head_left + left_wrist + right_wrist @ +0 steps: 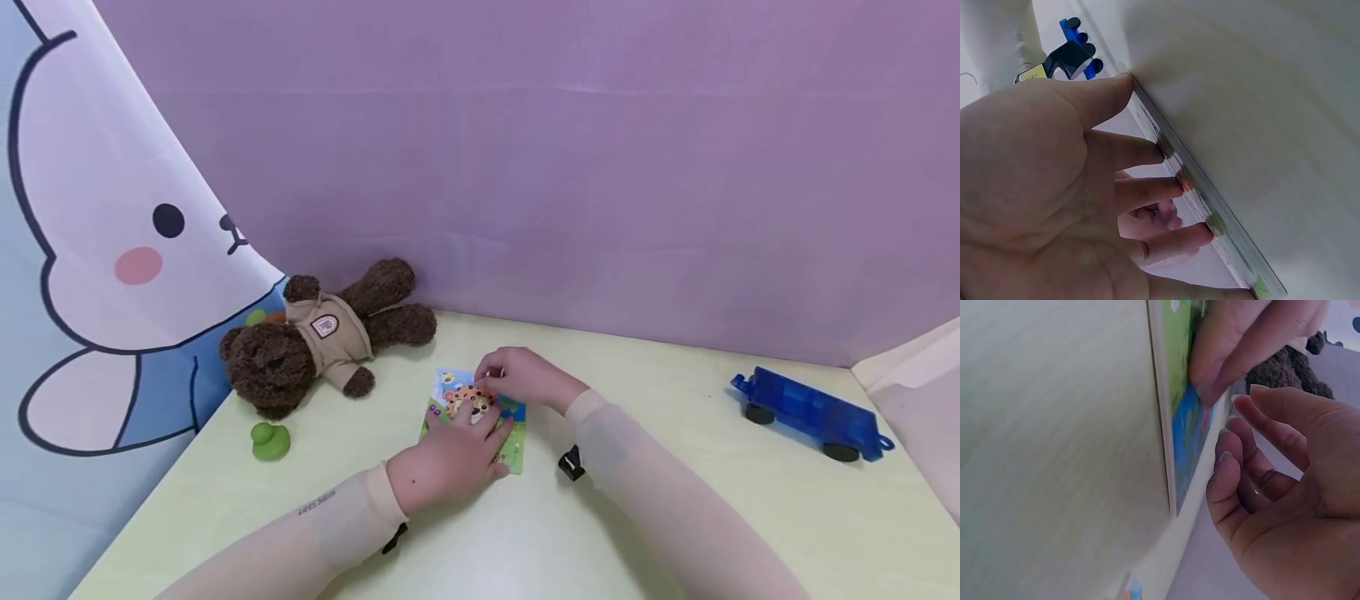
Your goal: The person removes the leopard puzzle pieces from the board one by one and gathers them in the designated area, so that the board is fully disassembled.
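A colourful board picture [512, 454] with a spotted leopard head, blue sky and green grass lies flat on the table. My left hand [455, 462] rests over its lower part, fingers spread and fairly straight. In the left wrist view those fingertips [1200, 234] touch the picture side, and the thumb lies at the board's edge. At the picture's upper right is my right hand [525, 377]. Its fingers [1225, 478] bend loosely in the right wrist view, thumb tip close to the index tip, with nothing visible between them. The left hand covers part of the leopard.
A brown teddy bear [273, 362] in a beige shirt lies at the back left, a green toy duck [270, 442] in front of it. A blue toy trailer [813, 412] stands far right. Purple cloth [525, 167] hangs behind. A small colourful piece [1132, 589] shows low in the right wrist view.
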A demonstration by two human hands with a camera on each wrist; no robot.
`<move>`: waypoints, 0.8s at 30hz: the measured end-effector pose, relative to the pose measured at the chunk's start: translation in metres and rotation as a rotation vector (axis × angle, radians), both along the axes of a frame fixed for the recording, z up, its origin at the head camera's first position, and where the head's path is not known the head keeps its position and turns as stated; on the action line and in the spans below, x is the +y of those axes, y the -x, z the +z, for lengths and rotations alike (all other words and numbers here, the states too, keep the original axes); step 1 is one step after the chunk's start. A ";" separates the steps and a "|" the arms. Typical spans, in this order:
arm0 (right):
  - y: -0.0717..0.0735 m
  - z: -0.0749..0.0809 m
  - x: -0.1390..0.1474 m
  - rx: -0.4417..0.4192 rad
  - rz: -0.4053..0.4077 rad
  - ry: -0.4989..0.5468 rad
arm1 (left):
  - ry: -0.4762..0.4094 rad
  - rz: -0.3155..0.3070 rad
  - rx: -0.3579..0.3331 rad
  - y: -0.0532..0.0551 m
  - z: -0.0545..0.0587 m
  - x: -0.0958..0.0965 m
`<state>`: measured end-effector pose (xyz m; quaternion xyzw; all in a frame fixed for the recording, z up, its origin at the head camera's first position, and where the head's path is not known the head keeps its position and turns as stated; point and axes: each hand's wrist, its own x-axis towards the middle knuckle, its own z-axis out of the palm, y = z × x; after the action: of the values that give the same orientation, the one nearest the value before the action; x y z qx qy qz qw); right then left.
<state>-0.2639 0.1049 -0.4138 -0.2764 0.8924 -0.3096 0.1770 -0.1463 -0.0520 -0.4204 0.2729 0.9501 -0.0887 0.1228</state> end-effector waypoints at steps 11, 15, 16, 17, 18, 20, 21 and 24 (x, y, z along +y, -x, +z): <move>0.010 -0.007 -0.010 -0.041 0.051 -0.044 | 0.002 -0.018 0.015 -0.001 0.001 -0.001; 0.013 -0.008 -0.011 -0.029 0.066 -0.061 | -0.003 -0.026 0.018 -0.002 0.002 -0.001; 0.014 -0.009 -0.011 -0.024 0.069 -0.067 | -0.004 -0.027 0.019 -0.002 0.002 -0.001; 0.014 -0.009 -0.010 -0.018 0.072 -0.074 | -0.003 -0.030 0.022 -0.002 0.002 -0.001; 0.015 -0.009 -0.010 -0.013 0.076 -0.080 | -0.003 -0.032 0.024 -0.002 0.002 -0.001; 0.016 -0.009 -0.010 0.002 0.086 -0.095 | -0.003 -0.033 0.025 -0.002 0.003 -0.001; 0.016 -0.008 -0.010 0.012 0.092 -0.105 | -0.003 -0.033 0.023 -0.002 0.003 -0.002; 0.016 -0.008 -0.010 0.045 0.119 -0.136 | -0.002 -0.030 0.017 -0.002 0.003 -0.002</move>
<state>-0.2799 0.0949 -0.4214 -0.3234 0.8971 -0.2310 0.1932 -0.1445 -0.0537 -0.4173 0.2866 0.9469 -0.0918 0.1132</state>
